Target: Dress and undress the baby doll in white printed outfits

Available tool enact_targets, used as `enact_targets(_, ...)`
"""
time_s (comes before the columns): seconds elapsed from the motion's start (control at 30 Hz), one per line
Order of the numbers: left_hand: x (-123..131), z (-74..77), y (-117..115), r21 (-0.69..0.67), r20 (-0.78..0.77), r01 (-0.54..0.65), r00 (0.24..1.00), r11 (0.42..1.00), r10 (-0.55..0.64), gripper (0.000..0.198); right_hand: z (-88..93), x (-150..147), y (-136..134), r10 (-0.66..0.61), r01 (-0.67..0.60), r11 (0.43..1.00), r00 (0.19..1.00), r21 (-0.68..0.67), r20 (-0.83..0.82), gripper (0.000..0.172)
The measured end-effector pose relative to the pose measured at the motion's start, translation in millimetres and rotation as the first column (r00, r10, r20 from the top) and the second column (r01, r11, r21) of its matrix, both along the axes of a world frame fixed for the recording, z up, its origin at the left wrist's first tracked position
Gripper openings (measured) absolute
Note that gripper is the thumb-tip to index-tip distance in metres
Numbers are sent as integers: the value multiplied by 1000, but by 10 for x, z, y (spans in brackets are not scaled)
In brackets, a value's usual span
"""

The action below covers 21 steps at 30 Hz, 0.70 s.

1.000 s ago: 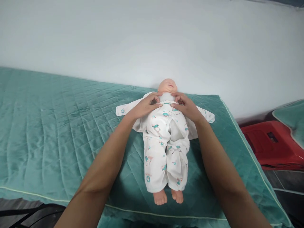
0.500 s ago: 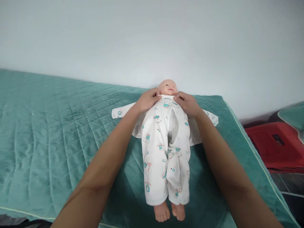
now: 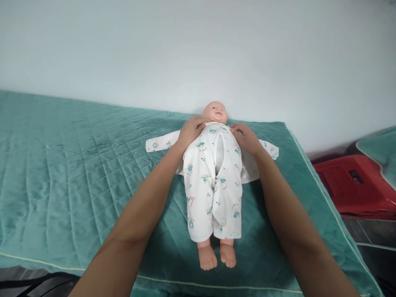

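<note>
A baby doll lies on its back, head toward the wall and bare feet toward me. White baby pants with a teal and pink print lie over its front, the waistband up by the neck. My left hand is closed at the left end of the waistband, fingertips close to the doll's chin. At the right end, my right hand has its fingers bent on the pants' edge. A matching white baby top lies spread beneath the doll, both sleeves stretched out sideways. The doll's arms are hidden.
A teal quilted cover with pale piping lies under everything. Behind the doll's head rises a white wall. On the right, below the cover's edge, stands a red plastic stool with teal cloth beside it. Black straps show at lower left.
The pants' leg hems have moved up the legs, so more of the doll's feet and ankles shows. My hands remain at the waistband, fingers slightly shifted. The view has moved a little.
</note>
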<state>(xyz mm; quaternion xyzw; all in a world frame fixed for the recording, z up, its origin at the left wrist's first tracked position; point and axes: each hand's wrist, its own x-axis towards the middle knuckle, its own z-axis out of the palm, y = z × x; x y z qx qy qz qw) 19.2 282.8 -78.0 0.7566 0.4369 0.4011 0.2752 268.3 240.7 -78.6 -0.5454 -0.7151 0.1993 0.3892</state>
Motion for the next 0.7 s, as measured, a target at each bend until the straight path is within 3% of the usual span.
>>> enact_targets(0.17, -92, -91, -30, 19, -91, -9, 996, 1000, 10, 32, 67, 106, -125, 184, -183, 980, 983, -77, 12, 26)
enact_targets(0.23, -134, -109, -69, 24, -121, -25, 992, 999, 28, 33, 76, 126, -137, 202, -202, 974, 979, -104, -13, 27)
enact_targets(0.37, -171, -119, -108, 55, -226, -38, 973, 998, 49, 38, -9, 89, -54, -13, 16, 997, 999, -78, 45, 30)
enact_targets(0.47, -181, -131, -125, 72, -279, -67, 957, 995, 85, 40, -124, 13, -8, -208, 208, 978, 977, 15, 51, 23)
enact_targets(0.6, -248, -165, -304, 137, -224, -104, 966, 985, 133, 37, -188, -55, -150, -174, 179, 975, 984, 130, -48, 21)
enact_targets(0.7, -313, -172, -609, 182, -60, -157, 983, 971, 171, 31, -83, -129, -417, -126, 142, 969, 988, 202, -89, 24)
